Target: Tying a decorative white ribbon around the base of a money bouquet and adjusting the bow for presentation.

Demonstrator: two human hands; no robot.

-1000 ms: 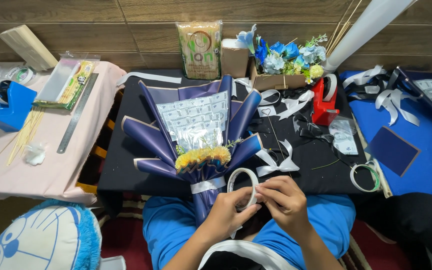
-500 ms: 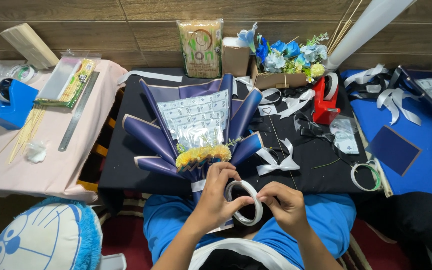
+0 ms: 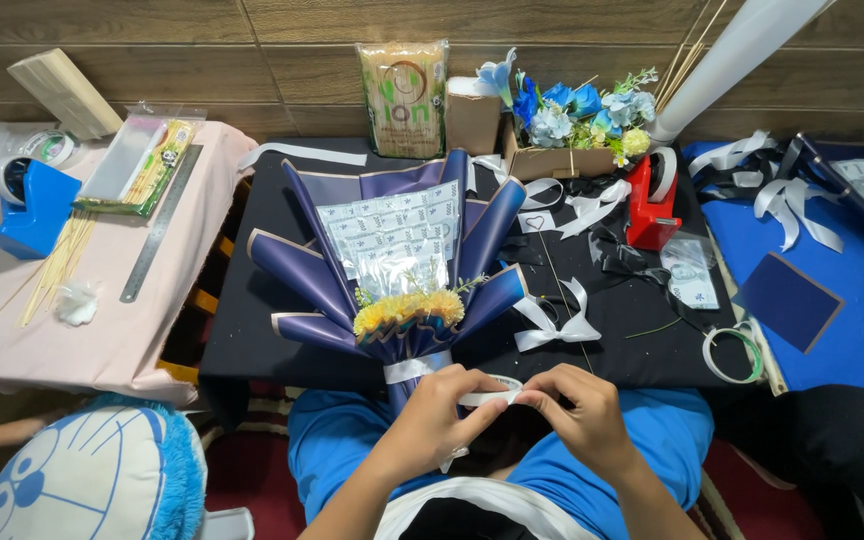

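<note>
A bouquet (image 3: 397, 265) wrapped in dark blue paper lies on the black table (image 3: 272, 345), fanned out away from me, with yellow flowers at its neck and a white band around the stem. Just below the stem, over my lap, my left hand (image 3: 439, 412) and my right hand (image 3: 577, 410) pinch a roll of white ribbon (image 3: 489, 391) between them, left fingers on its left side, right fingers on its right end. The roll is seen nearly edge-on.
A white ribbon bow (image 3: 552, 325) lies right of the bouquet. A red tape dispenser (image 3: 651, 200), a box of blue flowers (image 3: 572, 135) and a small tape ring (image 3: 732, 352) sit further right. A blue tape dispenser (image 3: 27, 205), a ruler (image 3: 160, 237) and sticks are on the pink table at left.
The ribbon roll has turned from face-on to nearly edge-on and dropped toward my lap. Both hands have closed in on it, side by side.
</note>
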